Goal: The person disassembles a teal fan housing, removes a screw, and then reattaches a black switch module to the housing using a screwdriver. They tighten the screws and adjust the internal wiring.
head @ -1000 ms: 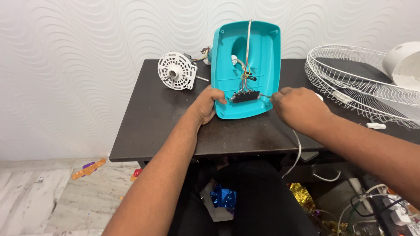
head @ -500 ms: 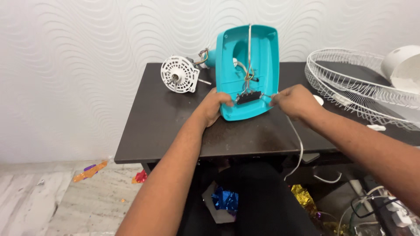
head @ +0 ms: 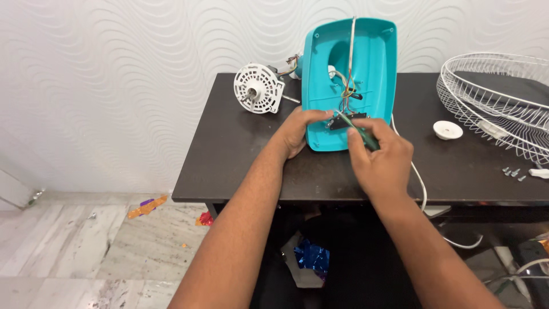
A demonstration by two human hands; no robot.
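A teal plastic fan base housing (head: pixel 374 63) lies open side up on a dark table (head: pixel 240 160), with coloured wires and a small black switch block (head: pixel 346 121) inside. My left hand (head: pixel 297 131) grips the housing's near left edge. My right hand (head: pixel 380 154) holds a thin green-handled screwdriver (head: pixel 360 133), its tip at the switch block. A white cord (head: pixel 416 171) runs from the housing off the table's front edge.
A white fan motor (head: pixel 258 88) lies left of the housing. At the right are a white wire fan guard (head: pixel 503 97), a small white cap (head: pixel 447 130) and a few loose screws (head: pixel 513 171). Blue foil (head: pixel 311 257) and scraps lie on the floor.
My right hand has moved left from the housing's right side to its near edge and now brings the screwdriver to the switch block. The view has shifted, putting the table further right.
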